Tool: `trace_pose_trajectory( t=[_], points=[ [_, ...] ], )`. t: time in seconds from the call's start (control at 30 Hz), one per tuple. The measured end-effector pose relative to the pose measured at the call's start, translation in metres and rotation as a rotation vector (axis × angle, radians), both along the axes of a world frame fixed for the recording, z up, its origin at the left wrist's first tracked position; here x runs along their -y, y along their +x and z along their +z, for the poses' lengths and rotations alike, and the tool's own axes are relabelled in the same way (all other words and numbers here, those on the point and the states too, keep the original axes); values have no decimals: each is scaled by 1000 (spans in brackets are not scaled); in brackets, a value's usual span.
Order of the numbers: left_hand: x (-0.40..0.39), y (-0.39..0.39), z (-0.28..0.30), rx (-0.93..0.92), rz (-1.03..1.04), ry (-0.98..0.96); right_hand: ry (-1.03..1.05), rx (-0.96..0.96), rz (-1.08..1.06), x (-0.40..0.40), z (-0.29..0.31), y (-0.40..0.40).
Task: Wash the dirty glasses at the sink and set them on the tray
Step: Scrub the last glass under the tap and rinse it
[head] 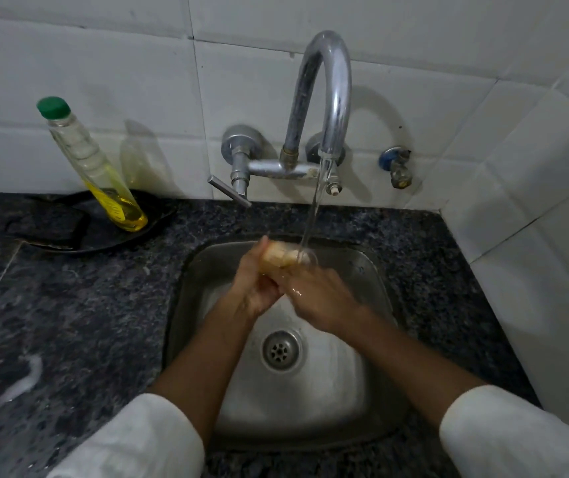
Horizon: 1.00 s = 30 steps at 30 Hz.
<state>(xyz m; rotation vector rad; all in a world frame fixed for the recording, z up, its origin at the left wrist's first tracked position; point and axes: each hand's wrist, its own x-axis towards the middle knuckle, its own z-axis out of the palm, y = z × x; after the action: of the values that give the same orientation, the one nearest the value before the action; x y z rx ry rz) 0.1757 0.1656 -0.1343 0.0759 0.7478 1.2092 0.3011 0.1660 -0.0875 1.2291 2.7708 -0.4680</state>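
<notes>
Over the steel sink (pixel 372 270) I hold a clear glass (pixel 288 257) tipped on its side under the running water. My left hand (pixel 255 288) grips its base end, thumb up. My right hand (pixel 317 298) is against the glass's near side, fingers wet; how firmly it holds is hard to tell. The stream from the curved chrome tap (pixel 331 94) falls onto the glass's open end. No tray is in view.
A soap bottle (pixel 97 167) with a green cap and yellow liquid leans against the wall tiles, standing in a black dish (pixel 69 236) on the dark granite counter (pixel 69 322). A foam streak (pixel 24 381) lies at left. The drain (pixel 281 350) is below my hands.
</notes>
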Motion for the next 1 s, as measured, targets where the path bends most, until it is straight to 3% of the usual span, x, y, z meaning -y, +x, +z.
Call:
trace_pose_trajectory(
  t=[0.07, 0.17, 0.2, 0.23, 0.3, 0.33, 0.37, 0.4, 0.43, 0.5, 0.57, 0.63, 0.7, 0.77, 0.9, 1.0],
  points=[
    [-2, -3, 3, -158, -121, -34, 135, 114, -59, -2, -5, 4],
    [6, 4, -2, -55, -38, 34, -99, -490, -439, 5, -7, -19],
    [8, 6, -4, 20, 24, 38, -143, -567, -436, 7, -5, -20],
    [7, 5, -4, 64, 56, 30, -74, -448, -301, 6, -4, -16],
    [1, -1, -3, 1, -23, -30, 125, 89, -23, 2, 1, -3],
    [-1, -2, -3, -100, -99, -62, 158, 227, -10, 0, 1, 3],
    [-1, -1, -4, -182, -148, -76, 132, 207, -84, -2, 1, 5],
    [2, 1, -4, -212, -167, -73, 49, 59, -200, -1, 2, 4],
    [6, 3, -4, -193, -136, -48, -142, -206, -376, -2, 2, 2],
    [11, 9, -6, -76, 57, 1, -684, -809, -724, -3, -2, 0],
    [12, 13, -1, -77, 185, 51, -978, -1142, -870, 6, -11, 2],
    [9, 17, 8, -283, 207, 47, -1044, -1389, -1037, 14, -28, 0],
    [7, 20, 14, -764, 220, 69, -1113, -1573, -1238, 19, -45, -8],
    [9, 22, 21, -1204, 212, 241, -1178, -1624, -1385, 21, -51, -17],
    [15, 29, 30, -1584, 109, 559, -1252, -1699, -1402, 14, -51, -30],
    [11, 27, 34, -1712, 72, 563, -1209, -1678, -1406, 8, -46, -29]
  ],
)
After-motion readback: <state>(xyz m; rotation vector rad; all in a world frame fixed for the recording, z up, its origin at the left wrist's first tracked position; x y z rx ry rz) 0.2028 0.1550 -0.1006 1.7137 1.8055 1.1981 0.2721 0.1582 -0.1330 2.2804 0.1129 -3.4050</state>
